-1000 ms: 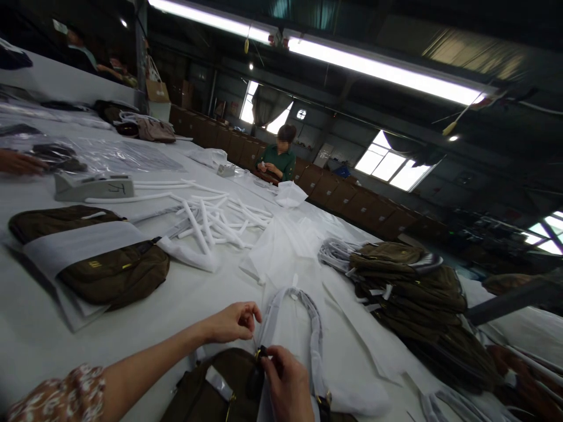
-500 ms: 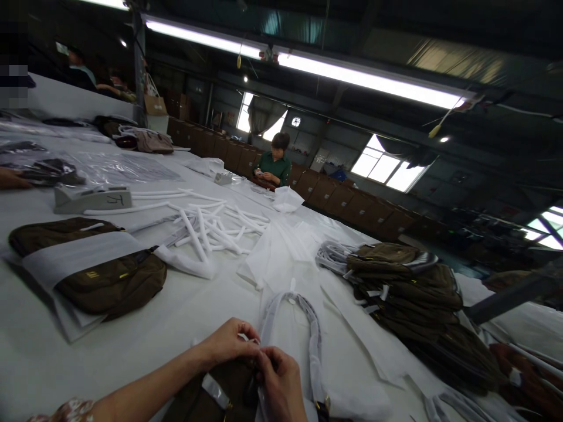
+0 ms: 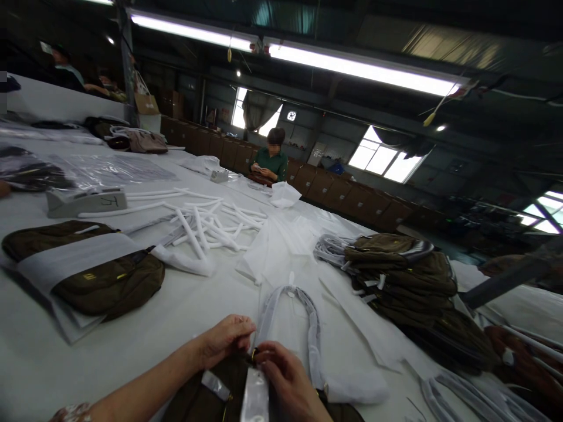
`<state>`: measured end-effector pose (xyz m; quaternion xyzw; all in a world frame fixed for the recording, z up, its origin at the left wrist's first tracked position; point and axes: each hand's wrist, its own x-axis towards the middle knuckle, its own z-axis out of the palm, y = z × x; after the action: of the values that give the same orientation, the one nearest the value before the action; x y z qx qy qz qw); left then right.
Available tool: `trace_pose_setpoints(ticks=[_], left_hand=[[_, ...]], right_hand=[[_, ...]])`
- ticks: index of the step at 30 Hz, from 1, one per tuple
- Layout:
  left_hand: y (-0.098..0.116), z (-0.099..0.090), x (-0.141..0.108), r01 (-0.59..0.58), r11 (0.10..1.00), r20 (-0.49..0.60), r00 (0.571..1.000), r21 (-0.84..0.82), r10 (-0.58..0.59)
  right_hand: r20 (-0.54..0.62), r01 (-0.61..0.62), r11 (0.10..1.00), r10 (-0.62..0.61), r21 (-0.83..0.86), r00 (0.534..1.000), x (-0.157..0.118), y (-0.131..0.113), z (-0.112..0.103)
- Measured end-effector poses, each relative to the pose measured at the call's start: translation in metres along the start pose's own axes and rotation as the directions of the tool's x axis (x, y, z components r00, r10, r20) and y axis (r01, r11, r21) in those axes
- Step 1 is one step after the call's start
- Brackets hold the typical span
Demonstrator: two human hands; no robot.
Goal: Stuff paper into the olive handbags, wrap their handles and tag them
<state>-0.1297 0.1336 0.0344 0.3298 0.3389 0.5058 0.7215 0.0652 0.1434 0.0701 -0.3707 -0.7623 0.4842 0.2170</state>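
Observation:
A dark brown bag (image 3: 235, 378) lies at the bottom centre, its grey-wrapped handle (image 3: 314, 328) looping away across the table. Above its upper edge is my left hand (image 3: 229, 337), thumb and fingers pinched together; anything between them is too small to make out. My right hand (image 3: 290, 375) curls its fingers onto the bag's top beside a bit of gold-coloured hardware. Just below those fingers hangs a shiny whitish strip (image 3: 255, 395). Another translucent wrapped piece (image 3: 215, 384) lies on the bag to the left.
Left, a brown bag (image 3: 109, 281) wears a white paper band, near a grey tape dispenser (image 3: 85, 202). White tubes (image 3: 206, 228) lie scattered mid-table beside white sheets (image 3: 281, 240). Stacked brown bags (image 3: 400, 287) stand right. A person (image 3: 270, 161) in green works at the far end.
My hands have parted slightly, the left moving up and left off the right. The shiny whitish strip now shows below my right fingers. The view has shifted a little.

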Motion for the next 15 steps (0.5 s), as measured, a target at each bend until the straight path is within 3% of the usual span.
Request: trace_pose_setpoints(ticks=[2, 4, 8, 11, 13, 15], left_hand=[[-0.001, -0.003, 0.001, 0.053, 0.995, -0.004, 0.999, -0.081, -0.053], [-0.002, -0.006, 0.001, 0.093, 0.982, -0.016, 0.995, -0.166, -0.097], [-0.006, -0.012, 0.001, 0.092, 0.956, -0.046, 0.993, -0.279, -0.109], [-0.009, -0.016, 0.001, 0.064, 0.949, -0.078, 0.993, -0.308, -0.092], [-0.01, -0.018, 0.0, 0.063, 0.948, -0.101, 0.99, -0.312, -0.099], [-0.012, -0.02, 0.0, 0.072, 0.947, -0.121, 0.986, -0.313, -0.114]], right_hand=[[0.167, 0.085, 0.993, -0.071, -0.08, 0.983, -0.014, -0.006, -0.011], [0.262, 0.198, 0.955, -0.138, -0.22, 0.955, -0.022, -0.006, -0.015], [0.221, 0.367, 0.726, -0.294, -0.581, 0.93, -0.015, 0.006, 0.002], [0.261, 0.476, 0.562, -0.421, -0.677, 0.869, -0.001, 0.01, 0.02], [0.28, 0.534, 0.542, -0.482, -0.649, 0.83, 0.006, 0.008, 0.029], [0.198, 0.512, 0.636, -0.499, -0.577, 0.844, 0.009, 0.007, 0.035]])
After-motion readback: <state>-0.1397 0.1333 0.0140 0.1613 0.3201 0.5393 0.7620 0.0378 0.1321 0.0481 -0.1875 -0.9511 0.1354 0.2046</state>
